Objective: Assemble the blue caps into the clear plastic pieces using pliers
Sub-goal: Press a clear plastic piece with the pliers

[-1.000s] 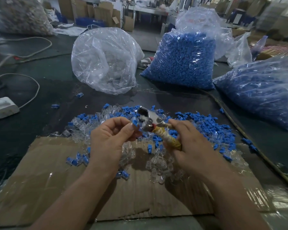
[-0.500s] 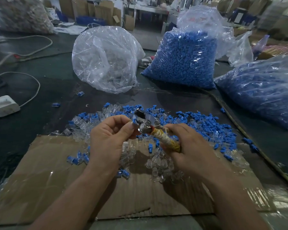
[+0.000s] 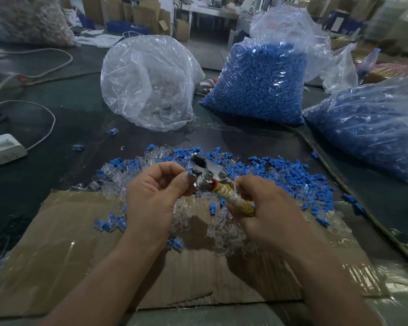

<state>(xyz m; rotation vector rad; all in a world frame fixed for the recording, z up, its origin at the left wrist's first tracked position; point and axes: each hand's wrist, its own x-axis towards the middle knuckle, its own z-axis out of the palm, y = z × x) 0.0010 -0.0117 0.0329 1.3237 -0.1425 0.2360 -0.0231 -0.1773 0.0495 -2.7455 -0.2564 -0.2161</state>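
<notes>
A cardboard sheet (image 3: 80, 255), cut off at the near edge, lies under the loose blue caps and clear pieces (image 3: 280, 175). Behind stand a clear bag (image 3: 149, 81) and a bag of blue caps (image 3: 257, 83). The right hand (image 3: 269, 212) curls round the wrapped handles of the pliers (image 3: 207, 172), hiding their ends. The left hand (image 3: 151, 196) pinches a blue cap (image 3: 189, 171) between thumb and forefinger, right at the jaws. Whether a clear piece sits there is hard to make out.

Readable text: none anywhere in the scene.
Crumpled clear plastic bag at the back (image 3: 277, 25): faint red print, too blurred to read.
White plastic power strip at left (image 3: 5, 148): grey marking on top, illegible.
White paper sheets on the far surface (image 3: 97, 38): print too small to tell.
</notes>
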